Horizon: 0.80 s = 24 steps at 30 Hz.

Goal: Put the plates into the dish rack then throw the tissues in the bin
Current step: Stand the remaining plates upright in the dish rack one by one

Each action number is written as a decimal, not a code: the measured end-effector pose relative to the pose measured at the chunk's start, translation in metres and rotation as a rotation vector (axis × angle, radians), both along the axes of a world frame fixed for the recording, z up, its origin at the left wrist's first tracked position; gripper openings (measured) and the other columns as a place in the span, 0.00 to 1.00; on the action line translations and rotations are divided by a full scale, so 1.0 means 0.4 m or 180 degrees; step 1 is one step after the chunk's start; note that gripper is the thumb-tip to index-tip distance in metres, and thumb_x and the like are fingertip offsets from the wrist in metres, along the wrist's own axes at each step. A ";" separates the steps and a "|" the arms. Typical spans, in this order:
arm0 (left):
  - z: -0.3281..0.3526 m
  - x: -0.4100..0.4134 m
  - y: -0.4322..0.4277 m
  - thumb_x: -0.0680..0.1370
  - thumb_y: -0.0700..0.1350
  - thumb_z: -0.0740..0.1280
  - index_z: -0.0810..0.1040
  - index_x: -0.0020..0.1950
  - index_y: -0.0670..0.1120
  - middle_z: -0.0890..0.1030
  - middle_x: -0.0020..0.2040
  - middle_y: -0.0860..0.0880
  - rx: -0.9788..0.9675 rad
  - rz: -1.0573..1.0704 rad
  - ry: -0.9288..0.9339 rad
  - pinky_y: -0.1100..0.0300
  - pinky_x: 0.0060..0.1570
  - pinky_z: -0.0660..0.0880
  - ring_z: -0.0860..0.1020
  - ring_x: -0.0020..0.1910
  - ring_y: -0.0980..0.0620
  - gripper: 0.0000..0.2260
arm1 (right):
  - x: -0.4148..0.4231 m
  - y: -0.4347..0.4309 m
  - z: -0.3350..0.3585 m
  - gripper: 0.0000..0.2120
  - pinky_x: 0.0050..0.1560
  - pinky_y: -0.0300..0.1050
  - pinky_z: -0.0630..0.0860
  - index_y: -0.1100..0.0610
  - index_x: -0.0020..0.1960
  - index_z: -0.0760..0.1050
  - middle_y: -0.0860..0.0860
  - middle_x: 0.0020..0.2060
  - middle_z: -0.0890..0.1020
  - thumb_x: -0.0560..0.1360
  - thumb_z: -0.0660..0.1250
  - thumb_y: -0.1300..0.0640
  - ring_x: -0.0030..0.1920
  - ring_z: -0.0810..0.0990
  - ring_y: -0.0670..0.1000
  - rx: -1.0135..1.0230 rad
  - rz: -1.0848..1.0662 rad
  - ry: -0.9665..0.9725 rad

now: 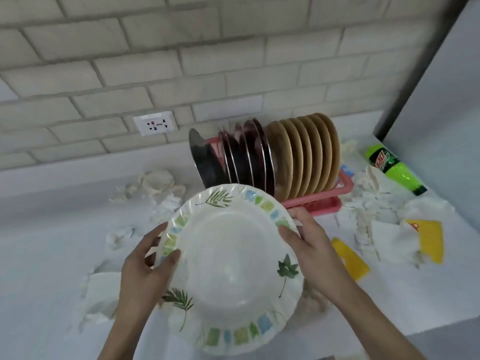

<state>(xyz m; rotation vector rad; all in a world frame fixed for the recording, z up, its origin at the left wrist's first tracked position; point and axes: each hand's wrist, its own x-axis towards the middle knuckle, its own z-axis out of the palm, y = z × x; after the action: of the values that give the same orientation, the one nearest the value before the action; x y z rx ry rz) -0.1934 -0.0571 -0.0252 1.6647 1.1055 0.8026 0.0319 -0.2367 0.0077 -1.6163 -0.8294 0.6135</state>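
Plate: white plate (233,261) with green leaves and pastel squares round the rim, held above the table (52,229), just in front of the dish rack (317,202).
Left hand (145,271): fingers grip the plate's left rim, thumb on its face.
Right hand (311,245): fingers grip the right rim likewise.
Rack contents: steel plates (241,157) and tan plates (306,157), standing on edge.
Tissues: crumpled tissues (161,188) are scattered on both sides of the rack.
Bottle: green bottle (394,168) lying at right, label reading Mountain Dew.
Yellow wrappers (350,258): a red mark, unreadable.
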 end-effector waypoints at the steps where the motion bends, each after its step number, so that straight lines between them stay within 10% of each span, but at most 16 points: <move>1: -0.007 0.028 -0.025 0.74 0.37 0.73 0.77 0.59 0.69 0.82 0.50 0.55 -0.0017 -0.0071 -0.0085 0.58 0.36 0.78 0.83 0.39 0.56 0.26 | 0.028 -0.022 0.022 0.06 0.47 0.51 0.80 0.44 0.50 0.74 0.48 0.43 0.83 0.81 0.62 0.55 0.44 0.83 0.50 0.0013 -0.0034 -0.0121; 5: -0.014 0.147 -0.113 0.76 0.35 0.72 0.77 0.61 0.67 0.82 0.52 0.53 -0.0079 -0.0332 -0.0384 0.62 0.34 0.79 0.84 0.41 0.52 0.27 | 0.144 -0.101 0.098 0.05 0.39 0.37 0.77 0.47 0.49 0.74 0.44 0.41 0.83 0.81 0.62 0.56 0.40 0.82 0.43 0.0103 -0.0200 -0.0508; 12: -0.007 0.354 -0.238 0.76 0.33 0.71 0.76 0.68 0.58 0.83 0.48 0.54 -0.0057 -0.0717 -0.0563 0.56 0.38 0.81 0.84 0.45 0.49 0.27 | 0.338 -0.219 0.190 0.06 0.42 0.48 0.76 0.49 0.46 0.74 0.50 0.40 0.83 0.80 0.65 0.58 0.39 0.81 0.52 -0.0020 -0.0341 -0.0985; 16: 0.004 0.469 -0.288 0.77 0.36 0.70 0.74 0.70 0.55 0.84 0.52 0.56 0.0008 -0.0995 -0.0569 0.64 0.35 0.79 0.83 0.45 0.55 0.25 | 0.449 -0.266 0.259 0.03 0.35 0.51 0.72 0.54 0.47 0.73 0.60 0.35 0.80 0.80 0.65 0.58 0.31 0.75 0.56 -0.0146 -0.0385 -0.1457; 24: -0.022 0.658 -0.320 0.78 0.41 0.70 0.76 0.66 0.55 0.80 0.60 0.60 0.0863 -0.1469 0.0092 0.78 0.52 0.70 0.76 0.55 0.72 0.18 | 0.602 -0.299 0.382 0.02 0.29 0.43 0.64 0.55 0.48 0.71 0.50 0.30 0.77 0.79 0.63 0.58 0.27 0.73 0.44 -0.0656 -0.0569 -0.2514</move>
<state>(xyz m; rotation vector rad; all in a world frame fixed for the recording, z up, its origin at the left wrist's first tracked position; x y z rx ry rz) 0.0697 -0.1850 -0.0339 2.0606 0.6063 0.6454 0.2728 -0.3564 0.1605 -2.1291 -1.1899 -0.1034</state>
